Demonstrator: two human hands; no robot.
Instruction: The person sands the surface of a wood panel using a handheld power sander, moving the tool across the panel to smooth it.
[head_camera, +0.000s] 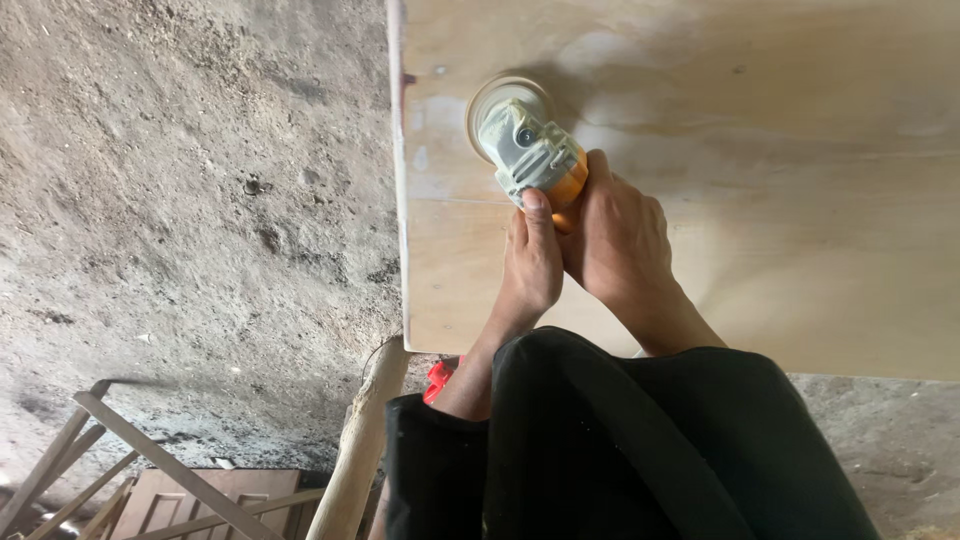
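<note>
Both my hands grip an orange and grey angle grinder (530, 150) with a round sanding disc (487, 100) pressed flat on a pale plywood board (760, 160). The disc sits near the board's left edge, close to its far corner. My left hand (528, 262) holds the tool's body from below, thumb stretched along the grey head. My right hand (620, 240) wraps the orange body from the right. Black sleeves cover both forearms.
A rough dusty concrete floor (190, 200) lies left of the board. A wooden pole (360, 440) leans under the board's near corner, with something red (438, 378) beside it. Wooden frames and a brown panelled door piece (200, 490) lie at lower left.
</note>
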